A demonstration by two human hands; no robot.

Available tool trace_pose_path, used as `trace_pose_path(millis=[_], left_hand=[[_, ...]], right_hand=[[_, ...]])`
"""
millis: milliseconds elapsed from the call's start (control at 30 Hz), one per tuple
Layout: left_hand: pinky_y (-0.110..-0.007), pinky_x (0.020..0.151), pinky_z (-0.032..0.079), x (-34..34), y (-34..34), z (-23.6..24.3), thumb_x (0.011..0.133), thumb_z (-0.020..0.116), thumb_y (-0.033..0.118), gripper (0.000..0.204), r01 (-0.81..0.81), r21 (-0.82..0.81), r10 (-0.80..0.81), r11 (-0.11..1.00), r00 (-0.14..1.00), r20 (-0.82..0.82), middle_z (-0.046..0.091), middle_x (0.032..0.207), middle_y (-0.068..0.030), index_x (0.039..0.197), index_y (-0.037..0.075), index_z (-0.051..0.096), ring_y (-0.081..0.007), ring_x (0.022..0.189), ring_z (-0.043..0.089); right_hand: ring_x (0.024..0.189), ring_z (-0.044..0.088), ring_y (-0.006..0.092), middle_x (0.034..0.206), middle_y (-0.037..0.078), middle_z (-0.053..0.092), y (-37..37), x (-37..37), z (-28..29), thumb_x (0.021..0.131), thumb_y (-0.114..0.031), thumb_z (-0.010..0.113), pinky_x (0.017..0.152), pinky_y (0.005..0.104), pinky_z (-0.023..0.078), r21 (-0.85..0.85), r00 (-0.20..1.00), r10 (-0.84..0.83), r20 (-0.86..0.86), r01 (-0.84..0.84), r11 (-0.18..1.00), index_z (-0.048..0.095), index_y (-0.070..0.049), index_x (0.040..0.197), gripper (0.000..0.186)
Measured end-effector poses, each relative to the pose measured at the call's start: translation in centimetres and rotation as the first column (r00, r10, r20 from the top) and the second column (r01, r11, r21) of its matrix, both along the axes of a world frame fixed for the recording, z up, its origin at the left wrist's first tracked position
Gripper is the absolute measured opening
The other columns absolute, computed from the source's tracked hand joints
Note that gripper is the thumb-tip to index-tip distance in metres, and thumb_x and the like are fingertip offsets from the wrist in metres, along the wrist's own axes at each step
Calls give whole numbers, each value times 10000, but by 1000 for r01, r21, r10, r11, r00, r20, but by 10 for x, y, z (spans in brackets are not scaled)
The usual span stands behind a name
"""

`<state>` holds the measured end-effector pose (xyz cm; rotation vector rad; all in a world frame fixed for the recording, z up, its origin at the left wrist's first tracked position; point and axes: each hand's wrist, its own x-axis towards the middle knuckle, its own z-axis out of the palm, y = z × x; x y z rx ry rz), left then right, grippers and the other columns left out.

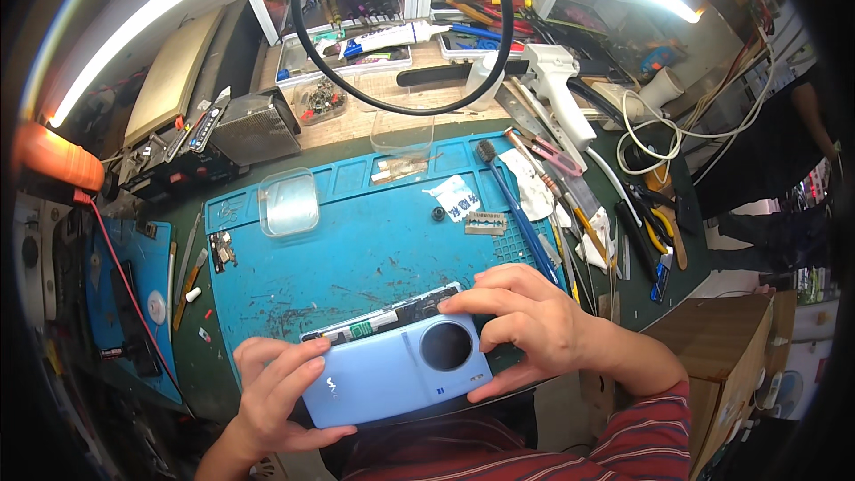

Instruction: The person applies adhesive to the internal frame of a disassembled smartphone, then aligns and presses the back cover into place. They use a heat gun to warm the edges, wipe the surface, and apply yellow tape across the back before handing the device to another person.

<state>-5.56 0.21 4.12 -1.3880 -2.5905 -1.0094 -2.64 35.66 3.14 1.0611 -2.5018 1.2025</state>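
Between my two hands is a smartphone with its light-blue back cover (383,381) partly lifted off. Behind the cover's far edge shows the opened phone body (378,322), with dark inner parts and a green patch. My left hand (283,383) grips the left end, fingers along the far edge and thumb below. At the right end, beside the round black camera ring (445,345), my right hand (525,325) holds the far corner with its fingers, thumb near the lower corner. Both hold the phone tilted above the near edge of the blue work mat (356,258).
A clear plastic box (289,203) and a razor blade (485,223) lie on the mat. To their right is a blue-handled brush (517,205), with pliers (657,230) and several hand tools beyond. A black cable loop (401,110) hangs ahead. A cardboard box (712,347) stands right.
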Motion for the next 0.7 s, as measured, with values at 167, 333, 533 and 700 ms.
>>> trace_pose_path(millis=[167,333,533,700], left_hand=[[-441,912,367,-2,-3,-1,601,932,389,851,4,-4,-4,1000,999,38,658,1299,-151,1304,55,586,-274,1012,581],[-439,916,364,-3,-2,-2,603,931,387,842,-3,-7,3,1000,998,55,658,1296,-153,1297,52,592,-272,1010,581],[-440,920,370,-3,3,-2,614,929,384,817,4,-2,-4,1000,999,43,655,1308,-152,1289,58,602,-278,1017,583],[-441,928,379,5,-4,5,647,919,379,787,11,77,-13,997,999,29,648,1335,-147,1296,62,608,-291,1038,585]], right_hand=[[1020,621,356,1277,147,637,-3,-2,3,706,-349,904,860,437,521,-32,999,-15,28,16,999,557,-83,1019,538],[1016,623,350,1273,150,640,-2,-2,3,707,-356,901,858,433,522,-16,1000,-18,16,19,1000,567,-79,1009,528],[1026,621,348,1274,145,644,3,0,3,712,-365,897,886,436,516,-2,1000,-29,-3,29,1000,581,-78,1013,522],[1104,597,339,1296,119,656,-3,5,25,642,-449,933,977,455,489,6,1000,-8,6,8,1000,618,-111,1084,639]])
